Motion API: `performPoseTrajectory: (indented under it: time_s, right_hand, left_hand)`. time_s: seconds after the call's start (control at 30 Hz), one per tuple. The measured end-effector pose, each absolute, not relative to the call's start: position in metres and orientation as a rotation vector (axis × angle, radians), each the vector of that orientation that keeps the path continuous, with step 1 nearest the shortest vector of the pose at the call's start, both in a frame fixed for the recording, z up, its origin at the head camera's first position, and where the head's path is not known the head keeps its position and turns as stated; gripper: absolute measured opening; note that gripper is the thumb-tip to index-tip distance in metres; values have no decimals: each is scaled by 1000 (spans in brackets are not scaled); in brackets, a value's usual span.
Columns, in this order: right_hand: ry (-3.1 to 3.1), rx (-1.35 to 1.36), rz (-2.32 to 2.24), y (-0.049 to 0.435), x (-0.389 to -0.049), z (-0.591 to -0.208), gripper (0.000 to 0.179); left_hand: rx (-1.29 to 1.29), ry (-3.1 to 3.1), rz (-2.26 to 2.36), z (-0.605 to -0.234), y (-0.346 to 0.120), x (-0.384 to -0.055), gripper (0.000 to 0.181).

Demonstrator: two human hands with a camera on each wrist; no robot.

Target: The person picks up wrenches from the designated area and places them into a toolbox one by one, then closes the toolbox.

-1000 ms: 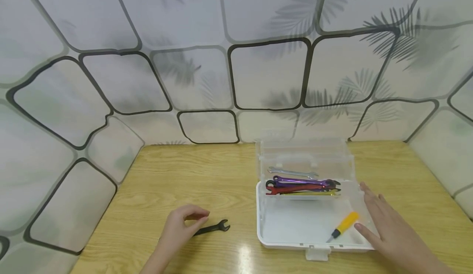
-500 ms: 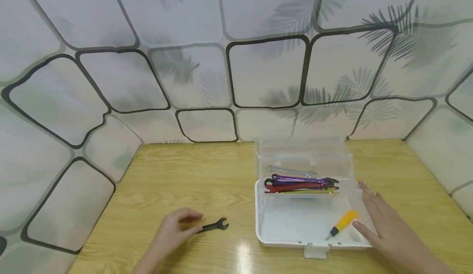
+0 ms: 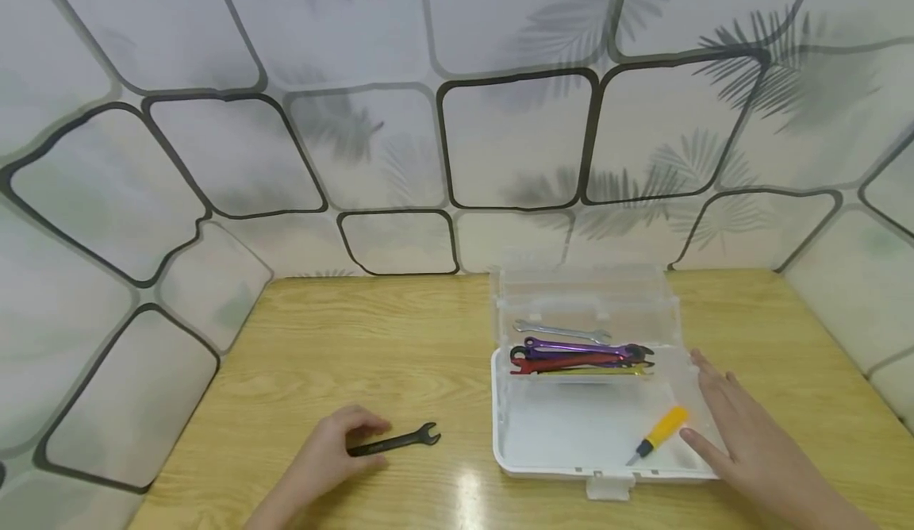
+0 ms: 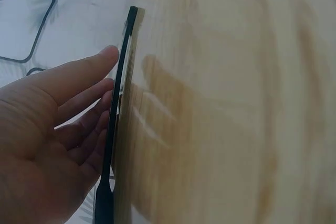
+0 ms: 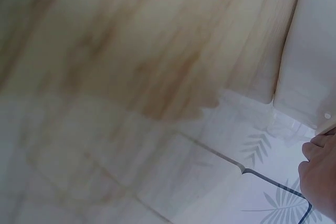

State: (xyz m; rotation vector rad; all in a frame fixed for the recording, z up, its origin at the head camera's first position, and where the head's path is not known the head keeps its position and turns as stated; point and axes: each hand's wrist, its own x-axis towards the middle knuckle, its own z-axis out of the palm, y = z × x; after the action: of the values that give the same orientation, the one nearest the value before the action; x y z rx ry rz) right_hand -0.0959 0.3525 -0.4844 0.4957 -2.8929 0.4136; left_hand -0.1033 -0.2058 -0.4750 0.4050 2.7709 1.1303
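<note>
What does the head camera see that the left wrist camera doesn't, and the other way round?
Only the head view shows the open box, the coloured wrenches towards its back, the yellow-handled tool and the right hand at the box's right side.

Only the left wrist view shows the palm side of the left hand and a hand-shaped reflection.

Both share that left hand, the black wrench by its fingers, the wooden tabletop and the patterned wall.
</note>
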Motion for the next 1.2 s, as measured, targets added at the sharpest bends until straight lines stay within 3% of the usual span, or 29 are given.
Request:
performPoseTrajectory:
  time_s: [0.27, 0.57, 1.2]
  right_hand:
    - [-2870, 507, 387, 353, -95, -488, 90]
    - [-2896, 490, 427, 353, -94, -488, 89]
    - [-2910, 480, 415, 353, -95, -486, 90]
  left_hand:
    - [511, 2752, 1091, -476, -208, -105, 33]
    - [412, 2808, 1024, -475, -201, -105, 19]
    - [343, 2856, 936, -476, -191, -105, 25]
